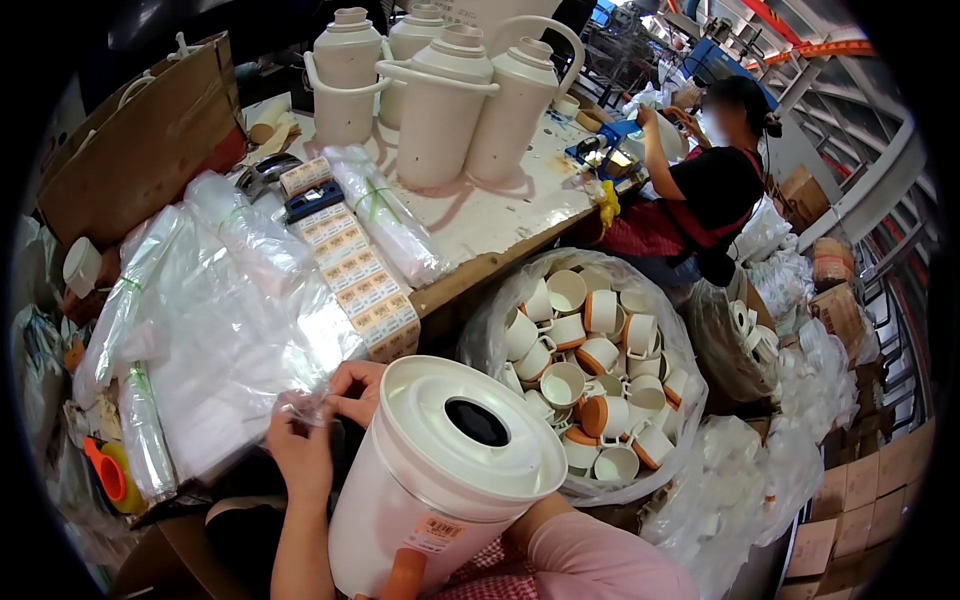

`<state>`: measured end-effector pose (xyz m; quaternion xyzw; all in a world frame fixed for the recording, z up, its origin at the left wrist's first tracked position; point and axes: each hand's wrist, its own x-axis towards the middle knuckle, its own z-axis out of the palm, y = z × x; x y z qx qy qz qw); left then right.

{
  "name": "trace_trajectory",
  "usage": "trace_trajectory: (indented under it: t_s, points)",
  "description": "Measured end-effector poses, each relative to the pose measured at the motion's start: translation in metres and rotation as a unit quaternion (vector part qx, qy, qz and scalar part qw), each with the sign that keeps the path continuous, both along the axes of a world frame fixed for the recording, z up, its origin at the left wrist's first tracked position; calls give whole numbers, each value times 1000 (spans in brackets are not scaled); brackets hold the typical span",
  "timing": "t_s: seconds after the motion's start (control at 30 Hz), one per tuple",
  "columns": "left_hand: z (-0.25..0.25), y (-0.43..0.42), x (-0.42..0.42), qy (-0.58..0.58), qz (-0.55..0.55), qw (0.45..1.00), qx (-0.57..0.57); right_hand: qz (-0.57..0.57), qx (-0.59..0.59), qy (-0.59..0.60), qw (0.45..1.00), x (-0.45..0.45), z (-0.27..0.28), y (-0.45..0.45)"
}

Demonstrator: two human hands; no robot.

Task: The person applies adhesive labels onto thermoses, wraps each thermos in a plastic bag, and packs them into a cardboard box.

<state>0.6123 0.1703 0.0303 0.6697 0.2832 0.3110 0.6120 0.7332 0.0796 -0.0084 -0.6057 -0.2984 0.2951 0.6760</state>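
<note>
Both my left hand point(300, 440) and my right hand point(357, 388) pinch the edge of a clear plastic bag point(316, 402) at the front of the bag pile point(220, 350). A large cream container point(400, 510) with a round lid and a dark central opening rests on my lap, just right of my hands. It bears a barcode label point(437, 532) and an orange-brown part below that. Past the bags lies a strip of printed labels point(360, 275), hanging over the table edge.
Several cream jugs point(440, 120) stand on the table point(520, 215). A plastic-lined bin point(690, 400) holds cream-and-orange cups point(605, 415). At the right, a co-worker point(715, 170) handles a pale object. Cardboard boxes point(860, 480) are stacked at the lower right.
</note>
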Motion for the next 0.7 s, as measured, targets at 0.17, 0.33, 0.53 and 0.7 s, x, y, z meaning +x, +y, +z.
trace_trajectory:
  t_s: [0.17,0.33,0.53,0.7]
  points:
    - [-11,14,-8,-33,15,992,-125,-20,-1,17,1000,0,-3,5]
    - [-9,14,-10,-64,48,984,-161,-38,-34,9,999,-4,2,8]
    - [-12,16,-12,-31,17,994,-104,-3,-15,-41,999,1,1,12]
    - [-20,26,-15,-20,25,990,-138,14,55,-63,996,-3,-14,14]
